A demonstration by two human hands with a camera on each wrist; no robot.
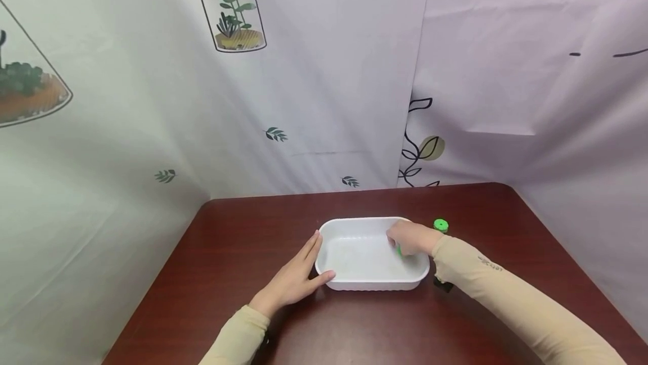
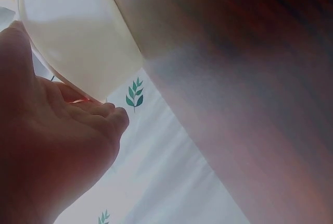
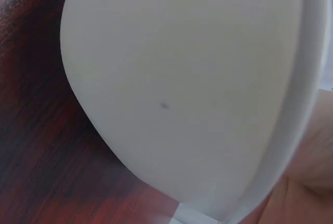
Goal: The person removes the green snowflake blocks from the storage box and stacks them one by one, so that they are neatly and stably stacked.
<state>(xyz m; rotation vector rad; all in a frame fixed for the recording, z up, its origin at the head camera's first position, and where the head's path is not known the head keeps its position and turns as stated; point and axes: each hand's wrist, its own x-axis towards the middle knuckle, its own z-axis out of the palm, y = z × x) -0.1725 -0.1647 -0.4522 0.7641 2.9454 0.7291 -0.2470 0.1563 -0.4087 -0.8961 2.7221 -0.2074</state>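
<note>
Resting flat with straight fingers, the left hand (image 1: 293,280) touches the left outer wall of the white tray (image 1: 372,285), thumb along the near corner. The right hand (image 1: 411,238) curls over the tray's right rim and pinches a small green object (image 1: 398,250) inside, mostly hidden. The tray sits at centre frame, slightly right, on the dark red table (image 1: 243,241). A green cap (image 1: 441,225) lies just beside the tray's far right corner. Open tabletop extends to the left and toward the lower edge. Printed fabric curtains (image 1: 314,84) enclose the far and side edges.
</note>
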